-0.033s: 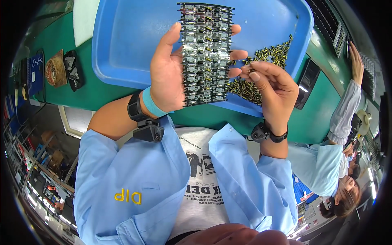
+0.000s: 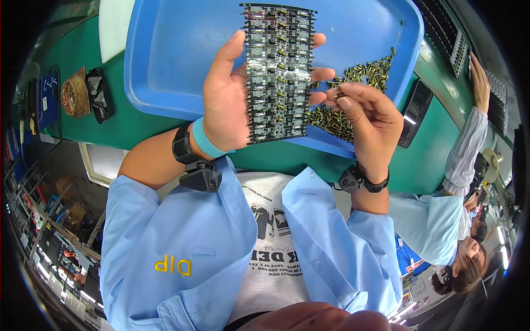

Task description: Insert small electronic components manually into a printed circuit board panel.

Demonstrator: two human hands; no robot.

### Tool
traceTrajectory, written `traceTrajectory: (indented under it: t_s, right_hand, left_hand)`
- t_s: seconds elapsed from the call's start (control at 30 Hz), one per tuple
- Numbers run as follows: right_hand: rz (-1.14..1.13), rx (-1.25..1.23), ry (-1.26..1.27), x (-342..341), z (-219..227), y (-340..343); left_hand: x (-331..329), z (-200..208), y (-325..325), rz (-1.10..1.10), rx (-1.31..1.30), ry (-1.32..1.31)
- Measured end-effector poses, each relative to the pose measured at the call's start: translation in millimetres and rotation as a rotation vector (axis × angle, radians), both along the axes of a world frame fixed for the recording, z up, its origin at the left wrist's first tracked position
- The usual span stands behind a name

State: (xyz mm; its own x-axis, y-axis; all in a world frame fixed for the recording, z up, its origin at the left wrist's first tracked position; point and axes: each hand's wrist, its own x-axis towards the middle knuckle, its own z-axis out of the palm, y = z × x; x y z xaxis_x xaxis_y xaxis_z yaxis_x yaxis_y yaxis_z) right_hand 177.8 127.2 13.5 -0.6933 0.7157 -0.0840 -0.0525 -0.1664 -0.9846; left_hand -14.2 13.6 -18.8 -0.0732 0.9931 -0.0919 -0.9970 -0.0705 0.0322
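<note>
Only the co-worker's hand [image 2: 480, 85], beyond your right hand [image 2: 372, 113], has shifted, and only slightly. Largest around your hands is the blue tray [image 2: 165, 66], its floor spreading behind both of them. Over it, your left hand [image 2: 226, 105] cradles the panel of small circuit boards [image 2: 279, 71], thumb along the near-thumb edge and fingertips showing past the opposite edge. That panel looks light and stiff, likely slick on its bare strips and fragile where components stand up, so the long edges seem the safest hold. Just behind your right fingertips lies the pile of dark-and-gold parts [image 2: 367, 74], partly hidden by that hand. Smallest is the tiny part [image 2: 339, 95] pinched between your right thumb and forefinger, beside the panel's edge and apparently apart from it; it is probably almost weightless, hard-bodied and easily dropped, best nipped by its body. Against the earlier frame, both your hands, the panel and the pile show no visible change.
</note>
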Motion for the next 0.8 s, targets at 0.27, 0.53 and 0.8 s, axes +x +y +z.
traceTrajectory:
  t_s: [0.27, 0.53, 0.8]
  right_hand:
    - [0.029, 0.103, -0.124, 7, -2, 2]
    - [-0.019, 0.094, -0.177, -1, 3, -6]
    - [0.337, 1.061, -0.053, -11, -4, -13]
  left_hand:
    - [0, 0, -1, -0.011, -0.02, 0.006]
    - [3, 1, -1, 0.048, -0.031, 0.071]
    - [-15, -27, 22, 0.205, 0.457, 0.808]
